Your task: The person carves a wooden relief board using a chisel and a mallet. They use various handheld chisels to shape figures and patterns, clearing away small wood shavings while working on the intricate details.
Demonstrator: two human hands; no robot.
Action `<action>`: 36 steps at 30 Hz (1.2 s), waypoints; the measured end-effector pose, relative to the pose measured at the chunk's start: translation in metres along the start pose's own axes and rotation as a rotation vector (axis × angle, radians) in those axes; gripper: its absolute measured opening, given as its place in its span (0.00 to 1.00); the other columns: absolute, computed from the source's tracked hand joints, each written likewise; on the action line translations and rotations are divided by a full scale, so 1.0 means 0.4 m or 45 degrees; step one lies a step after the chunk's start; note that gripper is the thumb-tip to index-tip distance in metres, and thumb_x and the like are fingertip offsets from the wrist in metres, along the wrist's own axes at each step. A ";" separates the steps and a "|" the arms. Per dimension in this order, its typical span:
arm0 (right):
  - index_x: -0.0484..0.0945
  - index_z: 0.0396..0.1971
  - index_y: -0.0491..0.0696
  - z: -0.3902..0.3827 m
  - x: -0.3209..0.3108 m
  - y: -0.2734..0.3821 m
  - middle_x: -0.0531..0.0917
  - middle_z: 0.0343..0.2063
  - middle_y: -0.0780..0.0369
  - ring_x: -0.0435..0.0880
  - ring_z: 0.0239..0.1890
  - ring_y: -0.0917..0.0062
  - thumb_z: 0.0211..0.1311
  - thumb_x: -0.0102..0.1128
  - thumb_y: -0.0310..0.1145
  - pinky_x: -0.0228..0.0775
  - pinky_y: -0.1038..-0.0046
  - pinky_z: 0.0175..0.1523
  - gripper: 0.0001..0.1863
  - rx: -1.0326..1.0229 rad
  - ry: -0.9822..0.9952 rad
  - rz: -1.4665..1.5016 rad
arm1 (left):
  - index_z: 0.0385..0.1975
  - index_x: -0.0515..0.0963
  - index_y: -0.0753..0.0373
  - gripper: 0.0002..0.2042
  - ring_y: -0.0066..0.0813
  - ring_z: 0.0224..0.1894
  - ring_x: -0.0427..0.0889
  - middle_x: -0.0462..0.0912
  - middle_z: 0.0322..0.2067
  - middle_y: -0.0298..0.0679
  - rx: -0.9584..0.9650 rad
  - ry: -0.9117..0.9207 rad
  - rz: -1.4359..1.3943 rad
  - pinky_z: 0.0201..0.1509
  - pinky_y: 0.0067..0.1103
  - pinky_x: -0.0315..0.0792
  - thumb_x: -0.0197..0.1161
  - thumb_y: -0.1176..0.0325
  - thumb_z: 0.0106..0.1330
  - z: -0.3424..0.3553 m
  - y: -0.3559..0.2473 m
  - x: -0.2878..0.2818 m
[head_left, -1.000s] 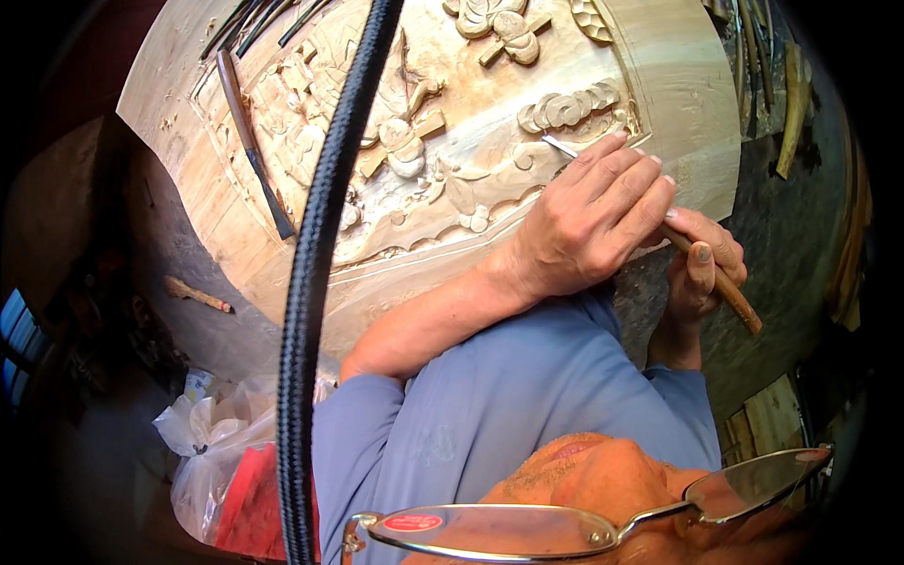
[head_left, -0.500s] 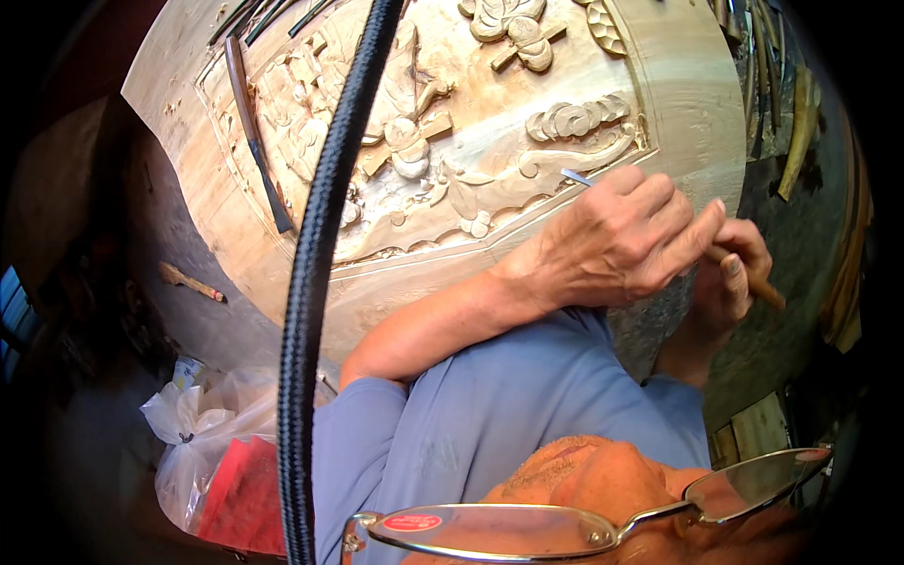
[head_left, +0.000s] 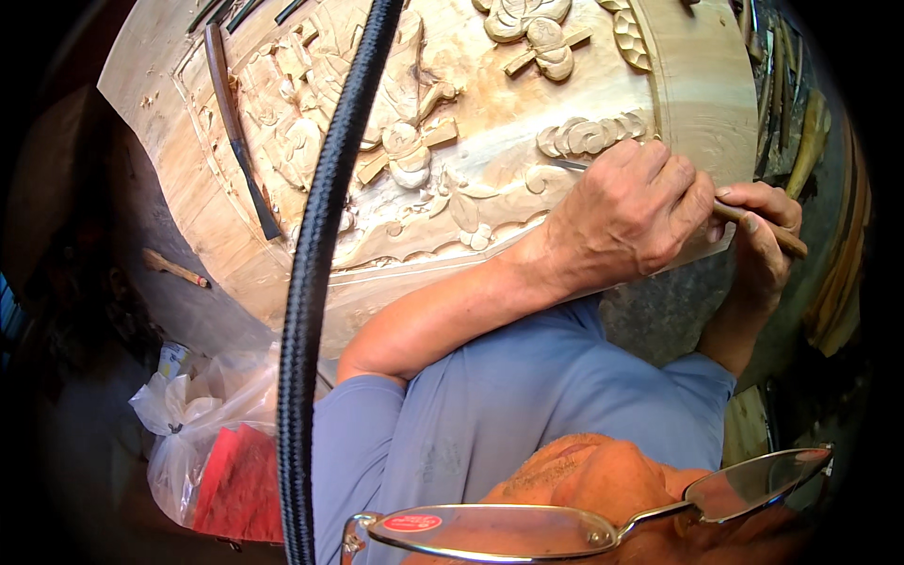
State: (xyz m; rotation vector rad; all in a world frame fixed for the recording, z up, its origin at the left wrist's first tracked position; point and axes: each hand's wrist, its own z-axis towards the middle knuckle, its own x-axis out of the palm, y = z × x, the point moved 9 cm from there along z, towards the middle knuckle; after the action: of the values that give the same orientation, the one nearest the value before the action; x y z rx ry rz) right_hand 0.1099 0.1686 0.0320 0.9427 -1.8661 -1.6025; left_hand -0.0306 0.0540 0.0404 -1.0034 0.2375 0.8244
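A pale wooden panel [head_left: 706, 113] carved in relief lies before me. My left hand [head_left: 629, 212] is closed round the front part of a carving chisel [head_left: 789, 243], its knuckles up and close over the panel. Behind it, off the panel's near right edge, my right hand [head_left: 765, 221] pinches the brown wooden handle. The thin metal blade pokes out left of my left hand, just below a scalloped, cloud-like carving [head_left: 589, 135]. Whether its tip touches the wood I cannot tell. Lower down runs a carved scroll border [head_left: 414, 231].
Another chisel [head_left: 226, 104] with a dark handle lies on the panel's left part, with more tools at the far edge. Tools also crowd the far right [head_left: 782, 75]. A black braided cord [head_left: 325, 207] crosses the view. A plastic bag [head_left: 202, 395] stands at lower left.
Both hands have shifted right with the chisel. Its blade has gone from the scroll border up to beneath the cloud-like carving. The panel appears slightly shifted in view.
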 end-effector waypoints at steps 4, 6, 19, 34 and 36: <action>0.88 0.46 0.32 0.031 0.001 0.042 0.90 0.32 0.51 0.87 0.29 0.72 0.70 0.62 0.33 0.79 0.73 0.37 0.18 0.020 0.078 -0.117 | 0.49 0.80 0.64 0.16 0.32 0.32 0.77 0.73 0.32 0.36 -0.049 -0.011 -0.067 0.32 0.28 0.74 0.67 0.69 0.62 0.007 0.011 -0.005; 0.89 0.46 0.33 0.040 0.015 0.070 0.90 0.31 0.51 0.87 0.28 0.71 0.70 0.62 0.33 0.79 0.73 0.36 0.17 -0.008 0.046 -0.142 | 0.49 0.80 0.64 0.16 0.32 0.31 0.76 0.73 0.31 0.36 -0.054 -0.077 -0.094 0.32 0.29 0.74 0.67 0.69 0.62 0.011 0.012 -0.017; 0.88 0.47 0.33 0.037 0.028 0.080 0.90 0.31 0.50 0.88 0.29 0.70 0.72 0.62 0.30 0.82 0.71 0.36 0.15 -0.013 0.018 -0.153 | 0.48 0.81 0.63 0.15 0.32 0.31 0.75 0.73 0.31 0.36 -0.077 -0.115 -0.153 0.33 0.29 0.73 0.68 0.69 0.62 0.013 0.020 -0.038; 0.89 0.47 0.34 0.047 0.031 0.061 0.90 0.31 0.51 0.89 0.29 0.69 0.71 0.64 0.28 0.82 0.70 0.38 0.13 0.025 0.077 -0.096 | 0.45 0.80 0.62 0.12 0.35 0.31 0.76 0.72 0.31 0.37 -0.140 -0.074 -0.202 0.33 0.30 0.73 0.66 0.69 0.63 0.005 0.037 -0.033; 0.89 0.47 0.35 0.046 0.027 0.049 0.89 0.31 0.51 0.89 0.29 0.69 0.71 0.64 0.29 0.82 0.70 0.38 0.13 0.053 0.074 -0.080 | 0.45 0.80 0.62 0.12 0.35 0.31 0.76 0.72 0.31 0.37 -0.146 -0.060 -0.204 0.34 0.31 0.73 0.66 0.69 0.63 0.004 0.039 -0.031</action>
State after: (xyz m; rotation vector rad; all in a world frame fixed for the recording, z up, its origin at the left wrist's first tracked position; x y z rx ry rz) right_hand 0.0858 0.1734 0.0473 1.0647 -1.8536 -1.5608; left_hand -0.0504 0.0533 0.0374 -1.0942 0.0684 0.7204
